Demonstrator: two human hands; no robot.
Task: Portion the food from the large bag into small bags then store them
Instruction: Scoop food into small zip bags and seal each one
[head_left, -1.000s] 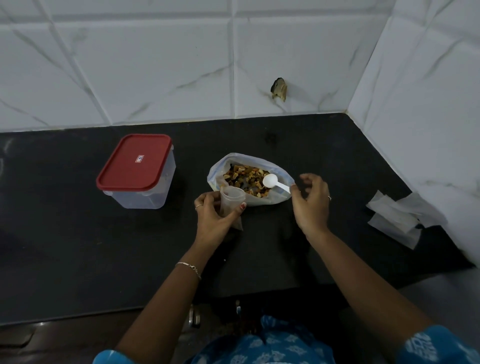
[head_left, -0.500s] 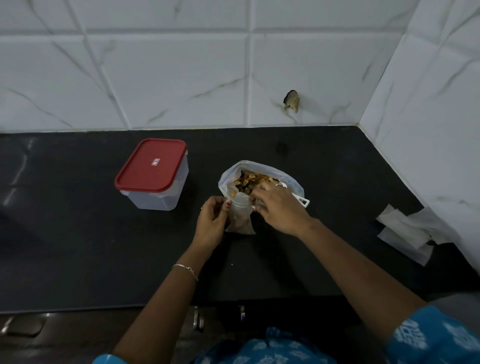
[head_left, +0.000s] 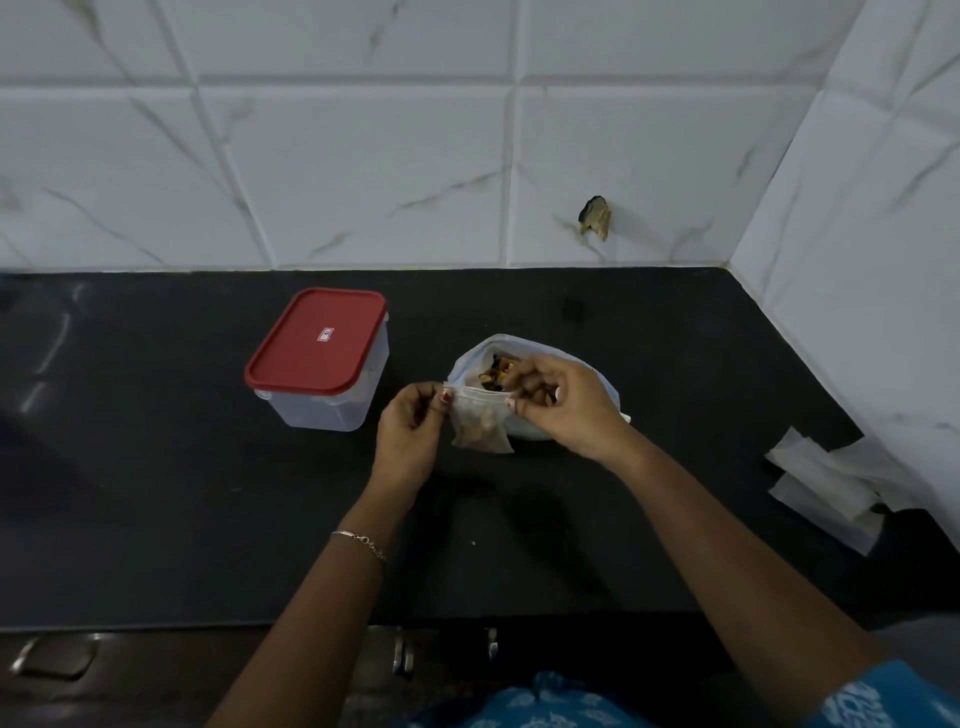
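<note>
Left hand pinches the top left corner of the small bag, thumb and fingers curled on it. Right hand pinches the top right corner, so the bag's top edge is pulled straight between them. The small bag has some food in the bottom; can't tell if it touches the counter. The large bag sits open on the counter just behind it, with mixed food inside. Container with red lid is to the left, apart. Spare small bags lie far right by the wall.
</note>
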